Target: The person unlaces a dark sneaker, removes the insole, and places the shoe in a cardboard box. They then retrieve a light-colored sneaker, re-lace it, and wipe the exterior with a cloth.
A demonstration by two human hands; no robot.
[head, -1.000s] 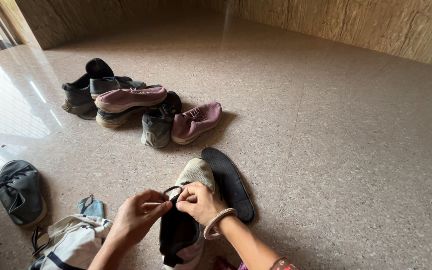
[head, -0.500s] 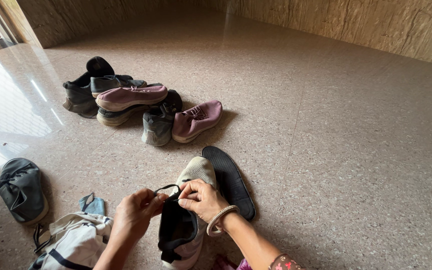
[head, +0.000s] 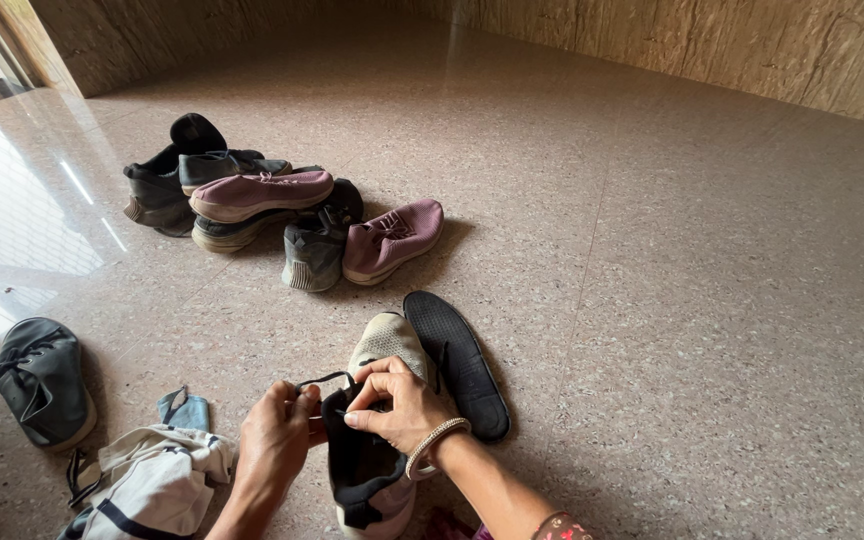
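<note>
A beige sneaker (head: 389, 345) with a black collar stands on the floor in front of me, toe pointing away. My left hand (head: 274, 440) pinches the black shoelace (head: 320, 380) at the shoe's left side. My right hand (head: 404, 405), with a beaded bracelet at the wrist, grips the shoe's tongue and laces from the right. A black insole (head: 457, 362) lies flat on the floor, touching the shoe's right side.
A heap of shoes, pink sneakers (head: 392, 240) and dark ones (head: 314, 255), lies farther out to the left. One black shoe (head: 42, 380) sits at the far left. A beige bag (head: 147, 485) and a blue cloth (head: 184, 410) lie near my left arm. Stone walls bound the speckled floor.
My left hand has drawn the lace out to the left and lower. The shoe has shifted slightly toward me, and my right hand has settled lower on the tongue.
</note>
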